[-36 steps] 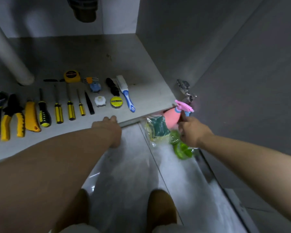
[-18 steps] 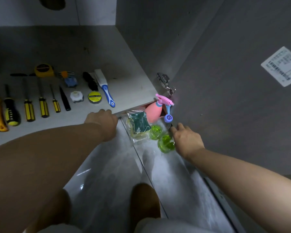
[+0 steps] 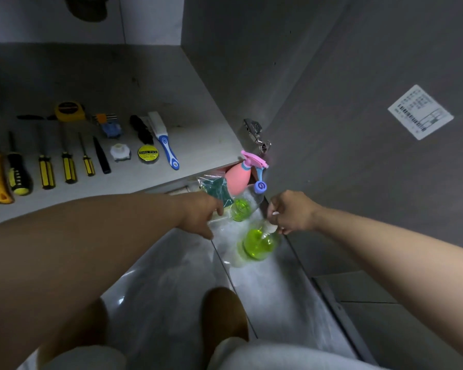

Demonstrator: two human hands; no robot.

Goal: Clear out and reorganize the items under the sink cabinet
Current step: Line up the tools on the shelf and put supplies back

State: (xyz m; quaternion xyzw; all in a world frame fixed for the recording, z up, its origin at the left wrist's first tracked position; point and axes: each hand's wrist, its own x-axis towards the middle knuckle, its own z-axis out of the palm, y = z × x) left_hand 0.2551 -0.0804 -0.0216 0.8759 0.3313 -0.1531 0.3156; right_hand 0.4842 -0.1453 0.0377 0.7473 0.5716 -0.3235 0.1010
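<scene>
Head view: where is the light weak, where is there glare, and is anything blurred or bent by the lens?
Head view: dim overall, and the rear of the cabinet floor lies in shadow. Glare whitens the floor tile around the green bottle. The door label is too soft to read. The wide lens swells the forearms toward the frame's edges.

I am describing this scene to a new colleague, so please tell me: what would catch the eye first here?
The bright green bottle on the floor before the cabinet stands out most; the right hand grips its top. Farther back is a pink spray bottle, and on the cabinet floor to the left lies a neat row of yellow-handled screwdrivers.
</scene>
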